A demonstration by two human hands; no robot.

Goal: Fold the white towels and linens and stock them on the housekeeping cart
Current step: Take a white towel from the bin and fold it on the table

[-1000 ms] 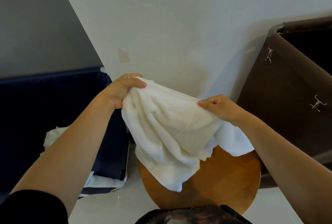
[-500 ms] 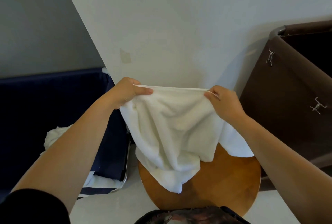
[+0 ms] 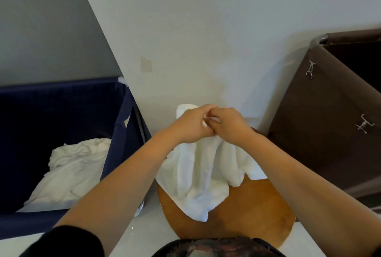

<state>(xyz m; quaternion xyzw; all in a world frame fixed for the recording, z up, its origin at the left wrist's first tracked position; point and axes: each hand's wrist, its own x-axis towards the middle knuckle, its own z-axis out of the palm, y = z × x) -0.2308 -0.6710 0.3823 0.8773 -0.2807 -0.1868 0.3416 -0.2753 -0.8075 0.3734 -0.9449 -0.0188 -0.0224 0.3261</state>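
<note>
Hanging from both hands at the centre of the frame, the white towel (image 3: 198,174) falls in loose vertical folds. Its lower end rests on the round wooden desk (image 3: 257,215) in the lower middle, and one pointed corner lies on the wood nearest the camera. A small part of the towel also shows above the knuckles, against the wall.

The left hand (image 3: 189,125) and the right hand (image 3: 228,125) are pressed together, knuckles touching. Both have their fingers curled and grip the towel's top edge between them, with a bit of white cloth showing where the fingertips meet. Both forearms reach in from the lower corners of the frame. A black sleeve (image 3: 72,242) covers the left arm at the lower left, and the right forearm is bare as far as it shows.

The desk top is orange-brown and stands on a pale floor (image 3: 134,236). A dark patterned garment (image 3: 216,248) fills the bottom edge just below it.

Left of the desk is a navy fabric bin (image 3: 61,102), with a crumpled heap of white linens (image 3: 72,170) lying inside it. At the right edge of the frame is a brown fabric bin (image 3: 329,143) with a grey rim at its top corner. Two metal clips (image 3: 310,69) are fixed to its side, one higher and one lower.

Behind it all, a white wall (image 3: 206,19) fills the upper middle and right. It carries a small beige patch (image 3: 146,64) above the navy bin's corner. A grey wall (image 3: 41,19) takes up the upper left.
</note>
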